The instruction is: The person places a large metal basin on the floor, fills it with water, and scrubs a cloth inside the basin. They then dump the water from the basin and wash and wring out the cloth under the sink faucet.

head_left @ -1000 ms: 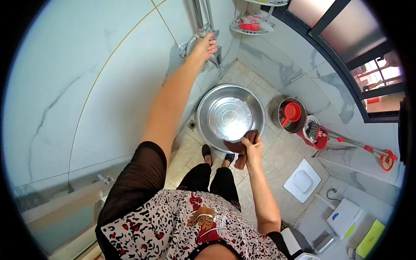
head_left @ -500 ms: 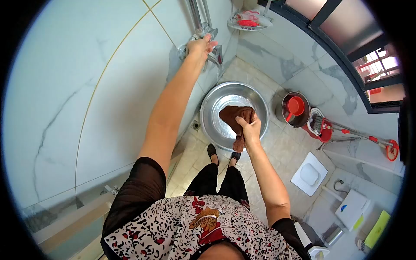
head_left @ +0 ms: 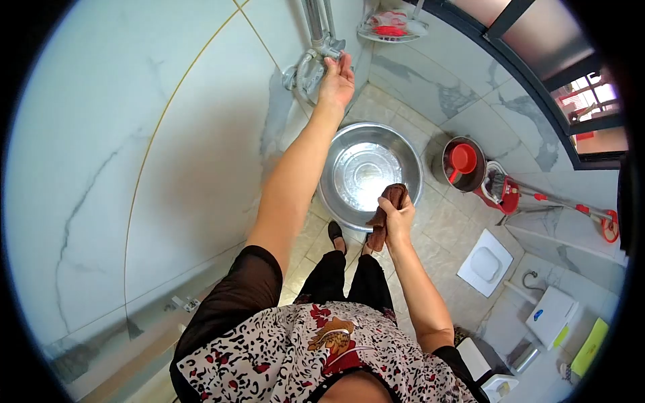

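Note:
My left hand (head_left: 336, 84) is up at the wall tap (head_left: 327, 47), its fingers curled over the tap handle, which it mostly hides along with the spout. In my right hand (head_left: 398, 221) is a brown cloth (head_left: 395, 196), bunched and hanging down from the fist. The cloth is over the near right rim of a large round metal basin (head_left: 327, 189). This basin stands on the floor below the tap, its bottom shining in the light. Whether water runs from the spout is hidden by my left hand and forearm.
A metal bucket (head_left: 440, 168) with a red dipper (head_left: 463, 158) stands right of the basin. Beside it are a red mop bucket (head_left: 510, 199) and mop. Farther right is a squat toilet (head_left: 485, 262). A corner shelf (head_left: 393, 32) hangs above. My feet are close to the basin.
My left hand has shifted down and right from the tap body onto the handle. My right hand has drawn the cloth back toward me and gathered it tighter. The view has shifted slightly.

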`<state>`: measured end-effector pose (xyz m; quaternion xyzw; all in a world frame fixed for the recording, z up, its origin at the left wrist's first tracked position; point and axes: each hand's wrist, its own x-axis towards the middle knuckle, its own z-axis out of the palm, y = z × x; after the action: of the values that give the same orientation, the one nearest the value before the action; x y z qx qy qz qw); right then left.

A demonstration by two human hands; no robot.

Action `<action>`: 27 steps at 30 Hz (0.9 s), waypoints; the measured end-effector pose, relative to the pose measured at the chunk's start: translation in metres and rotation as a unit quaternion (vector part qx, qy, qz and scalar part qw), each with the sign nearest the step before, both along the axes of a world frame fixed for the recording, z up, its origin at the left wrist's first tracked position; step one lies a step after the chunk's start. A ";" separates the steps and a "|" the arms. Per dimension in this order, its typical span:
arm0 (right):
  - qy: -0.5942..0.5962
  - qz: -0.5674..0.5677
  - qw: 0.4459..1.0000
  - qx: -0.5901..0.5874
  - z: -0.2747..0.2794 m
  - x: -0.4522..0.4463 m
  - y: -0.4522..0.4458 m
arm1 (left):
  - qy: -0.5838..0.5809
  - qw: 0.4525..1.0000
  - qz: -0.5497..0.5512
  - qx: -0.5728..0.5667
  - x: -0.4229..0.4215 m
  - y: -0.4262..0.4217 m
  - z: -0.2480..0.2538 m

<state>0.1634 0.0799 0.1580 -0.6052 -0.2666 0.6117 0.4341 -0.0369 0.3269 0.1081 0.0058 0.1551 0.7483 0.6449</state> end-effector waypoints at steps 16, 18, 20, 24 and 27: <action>0.002 -0.080 0.997 0.010 -0.034 0.021 -0.032 | 0.362 0.916 -0.087 -0.146 0.014 -0.010 -0.044; -0.030 -0.089 0.995 0.015 -0.035 0.025 -0.035 | 0.352 0.918 -0.097 -0.154 0.014 -0.006 -0.045; -0.005 -0.107 0.994 -0.008 -0.026 0.026 -0.036 | 0.343 0.921 -0.107 -0.153 0.015 0.003 -0.045; -0.019 -0.104 0.994 -0.017 -0.014 0.033 -0.041 | 0.182 0.966 -0.141 -0.118 0.026 -0.005 -0.034; -0.033 -0.125 0.991 0.009 -0.016 0.041 -0.042 | 0.131 0.979 -0.120 -0.102 0.028 0.004 -0.039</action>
<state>0.2039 0.0379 0.1418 -0.6500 -0.2086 0.5294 0.5038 -0.0094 0.3311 0.0690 0.0568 0.3120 0.6384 0.7013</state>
